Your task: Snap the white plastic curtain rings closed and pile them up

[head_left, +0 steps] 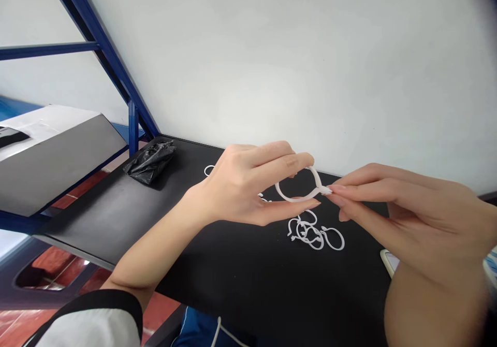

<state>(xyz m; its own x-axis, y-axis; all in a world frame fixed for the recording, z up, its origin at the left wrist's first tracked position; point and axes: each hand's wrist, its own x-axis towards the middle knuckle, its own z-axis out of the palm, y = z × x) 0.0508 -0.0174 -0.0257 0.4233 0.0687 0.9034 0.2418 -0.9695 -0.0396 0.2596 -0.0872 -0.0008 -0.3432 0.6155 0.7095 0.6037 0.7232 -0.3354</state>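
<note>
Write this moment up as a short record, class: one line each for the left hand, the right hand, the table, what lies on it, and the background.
left hand: grips a white plastic ring
right hand: pinches that ring at its pointed join
table: black table top
on table: tangled pile of white rings, lone white ring, black plastic bag
background: white wall, blue metal frame

This looked like a plain assembly station, more small workshop than home. A black work table (272, 285) ran along a plain white wall (248, 62), with small white plastic loops (310, 235) heaped on it. To the left stood a blue steel rack frame (104, 62) and a grey panel (58, 155); a black plastic bag (149, 163) lay on the table, and red floor tiles (23, 326) showed at near left.
</note>
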